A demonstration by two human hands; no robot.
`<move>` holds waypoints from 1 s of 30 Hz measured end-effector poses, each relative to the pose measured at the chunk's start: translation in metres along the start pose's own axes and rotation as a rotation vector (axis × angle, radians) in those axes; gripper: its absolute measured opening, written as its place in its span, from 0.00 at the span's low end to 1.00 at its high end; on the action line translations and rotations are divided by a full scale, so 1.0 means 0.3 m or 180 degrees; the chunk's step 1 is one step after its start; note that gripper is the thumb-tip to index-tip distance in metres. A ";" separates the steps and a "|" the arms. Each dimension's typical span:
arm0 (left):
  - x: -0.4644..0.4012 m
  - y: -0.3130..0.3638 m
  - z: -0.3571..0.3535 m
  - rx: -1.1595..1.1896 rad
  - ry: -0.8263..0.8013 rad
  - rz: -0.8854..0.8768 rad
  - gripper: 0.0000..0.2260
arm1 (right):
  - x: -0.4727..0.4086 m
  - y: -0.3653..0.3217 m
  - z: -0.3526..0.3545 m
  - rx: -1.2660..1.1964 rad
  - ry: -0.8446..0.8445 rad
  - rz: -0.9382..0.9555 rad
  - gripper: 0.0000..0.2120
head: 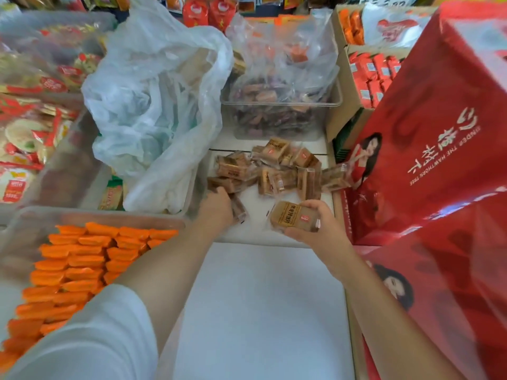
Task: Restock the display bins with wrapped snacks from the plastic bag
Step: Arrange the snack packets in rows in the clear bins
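Observation:
A crumpled translucent plastic bag [153, 100] stands upright at centre left, with brown packets dimly visible through it. Several brown wrapped snacks [277, 171] lie scattered in a clear display bin [247, 237] with a white floor. My right hand [321, 229] grips one brown wrapped snack [290, 216] at the bin's near right. My left hand [216, 207] reaches into the bin's left side, fingers curled around brown packets [237, 208] there.
A bin of orange packets [82, 267] lies at the near left. A clear bin of purple-brown snacks [279, 108] under a plastic wrapper stands behind. Large red gift boxes [439, 133] wall off the right. Round cracker packs [27, 127] fill the left.

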State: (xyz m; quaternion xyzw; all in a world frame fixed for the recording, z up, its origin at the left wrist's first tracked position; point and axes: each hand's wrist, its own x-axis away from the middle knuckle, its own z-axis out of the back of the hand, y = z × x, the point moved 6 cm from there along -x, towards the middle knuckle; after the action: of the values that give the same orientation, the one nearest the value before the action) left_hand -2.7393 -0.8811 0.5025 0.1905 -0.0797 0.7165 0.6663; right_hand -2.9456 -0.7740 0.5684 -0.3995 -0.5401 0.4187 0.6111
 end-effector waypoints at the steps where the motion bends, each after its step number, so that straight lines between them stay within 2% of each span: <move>1: 0.030 0.018 0.029 0.0086 -0.0022 -0.0156 0.27 | 0.004 0.001 -0.006 -0.0100 0.0007 -0.0028 0.22; 3: 0.105 0.049 0.101 0.0685 0.0005 -0.0464 0.27 | 0.016 -0.009 -0.023 -0.0218 0.0047 -0.0108 0.17; 5: 0.210 0.051 0.178 0.1717 0.0110 -0.0684 0.24 | 0.023 -0.014 -0.034 -0.0471 0.0122 -0.0191 0.13; 7: 0.337 0.020 0.270 0.2662 0.0491 -0.1036 0.21 | 0.028 -0.035 -0.044 -0.0861 0.0228 -0.0208 0.12; 9: 0.472 -0.039 0.352 0.3117 0.0796 -0.1341 0.18 | 0.037 -0.074 -0.065 -0.1128 0.0293 -0.0111 0.16; 12: 0.610 -0.156 0.396 0.3731 0.0714 -0.1287 0.13 | 0.070 -0.160 -0.167 -0.1186 0.0012 0.0051 0.26; 14: 0.653 -0.269 0.398 0.4009 0.0800 -0.1112 0.09 | 0.100 -0.215 -0.282 -0.1163 -0.0330 0.0113 0.32; 15: 0.669 -0.339 0.400 0.4044 0.0958 -0.1008 0.08 | 0.113 -0.234 -0.345 -0.1132 -0.0452 0.0133 0.32; 18: 0.718 -0.564 0.409 0.3956 0.1259 -0.0514 0.11 | 0.148 -0.292 -0.555 -0.0954 -0.0742 0.0202 0.24; 21: 0.764 -0.801 0.407 0.4010 0.1201 -0.0174 0.12 | 0.180 -0.320 -0.781 -0.0693 -0.1022 0.0216 0.22; 26: 0.787 -1.118 0.409 0.4995 0.0760 -0.0135 0.26 | 0.212 -0.336 -1.142 -0.0389 -0.1117 0.0225 0.13; 30: 0.762 -1.372 0.421 0.5013 0.0898 0.0045 0.19 | 0.213 -0.359 -1.428 -0.0033 -0.1083 0.0388 0.11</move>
State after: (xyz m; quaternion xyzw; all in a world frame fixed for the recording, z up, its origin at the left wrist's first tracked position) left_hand -2.3219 -0.6753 0.6473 0.5120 0.5335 0.5838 0.3352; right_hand -2.5068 -0.7646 0.6487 -0.3581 -0.6126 0.5137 0.4823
